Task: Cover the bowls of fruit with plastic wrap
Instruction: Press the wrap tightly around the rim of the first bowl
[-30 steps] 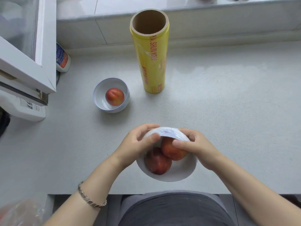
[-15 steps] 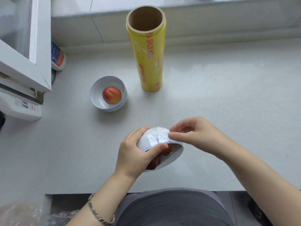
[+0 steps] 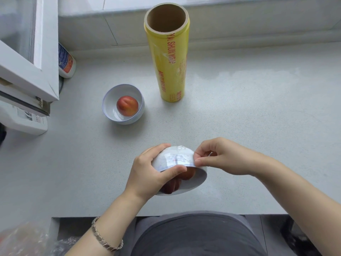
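Note:
My left hand [image 3: 149, 172] grips a white bowl [image 3: 195, 182] near the counter's front edge and tilts it steeply toward me, so its underside faces up. Red fruit [image 3: 186, 175] shows inside, under the rim. Clear plastic wrap [image 3: 177, 157] lies wrinkled over the bowl's outer wall. My right hand [image 3: 221, 156] pinches the wrap's edge at the bowl's right rim. A second white bowl [image 3: 110, 100] with one red fruit [image 3: 127, 105] stands farther back on the left. The yellow roll of plastic wrap [image 3: 168, 58] stands upright behind it to the right.
An open white window frame [image 3: 36, 58] juts over the counter at the left, with a white bottle [image 3: 65, 63] behind it. A grey sill runs along the back. A plastic bag [image 3: 22, 239] lies at the lower left. The grey counter [image 3: 258, 117] stretches to the right.
The bowl has gone from nearly level to steeply tilted, with my left hand wrapped round its left side. My right hand has moved up to the right rim, pinching the wrap.

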A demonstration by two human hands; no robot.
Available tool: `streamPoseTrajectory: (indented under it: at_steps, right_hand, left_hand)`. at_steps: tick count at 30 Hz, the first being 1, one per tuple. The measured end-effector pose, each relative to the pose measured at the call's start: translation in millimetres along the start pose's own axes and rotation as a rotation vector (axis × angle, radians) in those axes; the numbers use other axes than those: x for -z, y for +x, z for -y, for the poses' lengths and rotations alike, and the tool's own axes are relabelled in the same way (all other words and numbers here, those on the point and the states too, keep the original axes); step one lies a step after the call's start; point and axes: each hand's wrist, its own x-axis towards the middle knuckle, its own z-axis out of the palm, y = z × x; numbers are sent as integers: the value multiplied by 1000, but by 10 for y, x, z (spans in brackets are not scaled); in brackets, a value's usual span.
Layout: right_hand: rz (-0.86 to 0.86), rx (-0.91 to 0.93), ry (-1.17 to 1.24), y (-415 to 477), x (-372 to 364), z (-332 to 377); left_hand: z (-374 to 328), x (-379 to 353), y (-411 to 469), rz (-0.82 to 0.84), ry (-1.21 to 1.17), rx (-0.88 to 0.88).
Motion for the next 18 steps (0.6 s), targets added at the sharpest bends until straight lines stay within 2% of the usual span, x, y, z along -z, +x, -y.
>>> streamPoseTrajectory:
  at_steps: [4,12,18]
  right_hand:
    - [22,32,-142,-38,-34,-5]
    - [-29,36,47,-19,-48,-69]
    - [-50,-39,218,34,-101,-112]
  left_hand:
    - [17,3,-3,31,-23,21]
    - [37,-10,6,38,-69,84]
    - [65,-71,18,65,-120,142]
